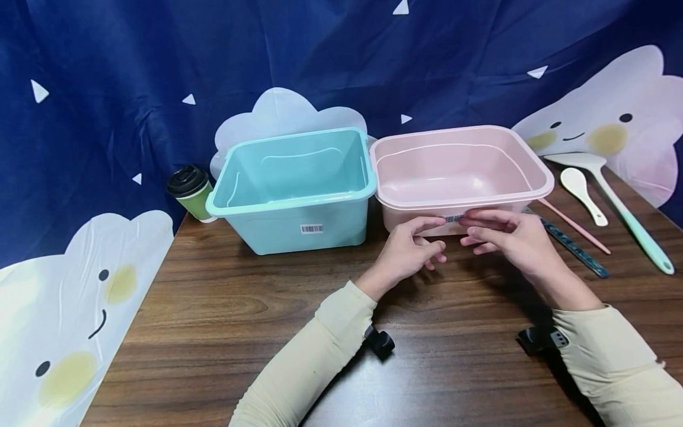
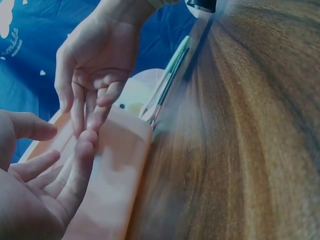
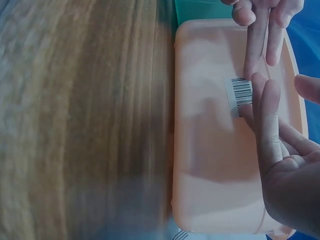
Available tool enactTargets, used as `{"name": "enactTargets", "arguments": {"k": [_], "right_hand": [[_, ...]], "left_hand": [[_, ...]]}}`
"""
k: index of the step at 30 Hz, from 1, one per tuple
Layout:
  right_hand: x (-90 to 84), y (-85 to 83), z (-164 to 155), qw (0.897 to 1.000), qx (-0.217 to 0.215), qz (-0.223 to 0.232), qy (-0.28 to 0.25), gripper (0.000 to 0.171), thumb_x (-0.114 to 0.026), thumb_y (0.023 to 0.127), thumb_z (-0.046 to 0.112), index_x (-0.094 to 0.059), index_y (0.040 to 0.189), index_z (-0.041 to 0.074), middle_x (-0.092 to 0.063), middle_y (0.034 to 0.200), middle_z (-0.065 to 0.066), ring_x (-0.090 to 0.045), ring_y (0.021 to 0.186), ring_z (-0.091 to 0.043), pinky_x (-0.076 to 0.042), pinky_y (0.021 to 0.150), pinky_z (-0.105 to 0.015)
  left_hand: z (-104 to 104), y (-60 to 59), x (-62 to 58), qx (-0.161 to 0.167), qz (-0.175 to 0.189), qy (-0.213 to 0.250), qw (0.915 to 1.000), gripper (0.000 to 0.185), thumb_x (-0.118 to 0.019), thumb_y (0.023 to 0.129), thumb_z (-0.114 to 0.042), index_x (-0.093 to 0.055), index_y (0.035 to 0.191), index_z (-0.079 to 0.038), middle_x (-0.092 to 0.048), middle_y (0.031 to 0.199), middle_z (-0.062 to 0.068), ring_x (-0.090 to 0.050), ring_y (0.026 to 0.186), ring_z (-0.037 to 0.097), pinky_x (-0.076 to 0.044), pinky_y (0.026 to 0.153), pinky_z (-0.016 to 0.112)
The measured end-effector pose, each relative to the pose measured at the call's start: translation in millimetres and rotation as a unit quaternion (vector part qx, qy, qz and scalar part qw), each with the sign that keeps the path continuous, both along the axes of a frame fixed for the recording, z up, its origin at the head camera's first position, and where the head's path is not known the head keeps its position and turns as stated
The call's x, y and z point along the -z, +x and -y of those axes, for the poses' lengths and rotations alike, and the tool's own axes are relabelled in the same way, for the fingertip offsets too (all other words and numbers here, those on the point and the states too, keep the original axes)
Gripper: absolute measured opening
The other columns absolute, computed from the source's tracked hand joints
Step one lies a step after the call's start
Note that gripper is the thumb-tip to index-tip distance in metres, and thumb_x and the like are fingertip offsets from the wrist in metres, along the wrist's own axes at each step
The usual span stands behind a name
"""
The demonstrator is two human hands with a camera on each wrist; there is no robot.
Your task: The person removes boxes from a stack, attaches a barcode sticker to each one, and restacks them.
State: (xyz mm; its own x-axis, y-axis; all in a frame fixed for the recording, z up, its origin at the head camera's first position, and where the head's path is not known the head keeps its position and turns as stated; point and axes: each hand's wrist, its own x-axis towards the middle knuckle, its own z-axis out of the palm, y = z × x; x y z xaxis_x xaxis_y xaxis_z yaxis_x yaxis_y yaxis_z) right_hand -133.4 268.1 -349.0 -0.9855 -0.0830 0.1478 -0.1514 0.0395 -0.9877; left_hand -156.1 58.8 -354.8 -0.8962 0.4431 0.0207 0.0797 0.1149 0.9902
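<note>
A pink plastic basin point(image 1: 437, 172) stands on the wooden table, with a barcode label point(image 3: 241, 92) on its front wall. In front of that wall my left hand point(image 1: 411, 249) and right hand point(image 1: 509, 240) face each other, fingers loosely bent and nothing held. The left index finger reaches to the label's left end; the right fingers point(image 3: 270, 105) overlap its other end in the right wrist view. Both hands also show close together in the left wrist view, the left point(image 2: 45, 185) below the right point(image 2: 102, 55).
A light blue basin point(image 1: 304, 222) adjoins the pink one, with a green lidded cup point(image 1: 194, 193) beyond it. At right lie a white spoon point(image 1: 584, 193), a turner with a mint handle point(image 1: 637, 228), a pink stick point(image 1: 578, 228) and a dark blue patterned handle point(image 1: 578, 252).
</note>
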Motion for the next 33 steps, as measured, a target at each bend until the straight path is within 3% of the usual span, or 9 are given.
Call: {"name": "enactTargets", "arguments": {"k": [8,14,18,23,28,33], "right_hand": [[-3.8,1.1,0.4,0.999,0.027,0.01,0.035,0.032,-0.07,0.094,0.005,-0.065,0.122,-0.009,-0.078,0.099,0.008,-0.077,0.077,-0.013,-0.061,0.063,-0.027],[-2.1,1.7,-1.0,1.0,0.019,0.014,0.021,0.019,-0.07,0.093,0.003,-0.072,0.112,0.003,-0.078,0.098,0.009,-0.077,0.075,-0.013,-0.061,0.062,-0.026],[-1.2,1.5,-0.7,1.0,0.002,0.015,0.005,0.019,-0.068,0.093,-0.001,-0.074,0.106,0.012,-0.078,0.095,0.007,-0.077,0.074,-0.013,-0.061,0.061,-0.025],[-5.1,3.6,2.1,0.999,-0.013,0.025,0.019,0.018,-0.067,0.094,0.0,-0.073,0.108,0.011,-0.079,0.095,0.006,-0.077,0.075,-0.014,-0.061,0.061,-0.026],[-11.9,6.6,7.7,0.995,-0.033,0.011,0.095,0.02,-0.066,0.096,0.005,-0.068,0.116,0.002,-0.078,0.098,0.009,-0.077,0.079,-0.013,-0.062,0.064,-0.029],[-19.6,8.5,11.8,0.981,-0.074,-0.02,0.18,0.03,-0.063,0.098,0.005,-0.06,0.123,-0.011,-0.077,0.098,0.012,-0.076,0.081,-0.01,-0.062,0.066,-0.031]], "left_hand": [[2.9,-0.3,-0.1,-0.008,0.004,0.009,0.9999,0.041,-0.065,0.093,0.004,-0.062,0.133,-0.004,-0.073,0.08,0.027,-0.071,0.083,0.049,-0.061,0.058,0.038],[4.6,1.0,-1.9,-0.017,0.015,0.008,0.9997,0.038,-0.065,0.093,0.003,-0.064,0.13,-0.005,-0.073,0.077,0.025,-0.071,0.082,0.048,-0.059,0.055,0.032],[6.0,1.6,-3.1,-0.028,0.016,0.007,0.9995,0.034,-0.065,0.094,0.002,-0.066,0.127,-0.003,-0.073,0.074,0.023,-0.071,0.081,0.048,-0.057,0.052,0.027],[9.6,3.2,-5.9,-0.035,0.015,0.012,0.9992,0.027,-0.064,0.094,0.002,-0.068,0.12,0.002,-0.072,0.081,0.027,-0.072,0.068,0.036,-0.055,0.05,0.024],[15.4,5.2,-12.0,-0.042,0.008,0.02,0.9989,0.02,-0.062,0.094,0.003,-0.07,0.112,0.006,-0.074,0.092,0.024,-0.063,0.056,0.009,-0.054,0.05,0.023],[21.9,9.3,-28.8,-0.04,0.002,0.027,0.9989,0.018,-0.062,0.095,0.0,-0.072,0.11,0.006,-0.074,0.088,0.019,-0.062,0.055,0.008,-0.053,0.051,0.021]]}}
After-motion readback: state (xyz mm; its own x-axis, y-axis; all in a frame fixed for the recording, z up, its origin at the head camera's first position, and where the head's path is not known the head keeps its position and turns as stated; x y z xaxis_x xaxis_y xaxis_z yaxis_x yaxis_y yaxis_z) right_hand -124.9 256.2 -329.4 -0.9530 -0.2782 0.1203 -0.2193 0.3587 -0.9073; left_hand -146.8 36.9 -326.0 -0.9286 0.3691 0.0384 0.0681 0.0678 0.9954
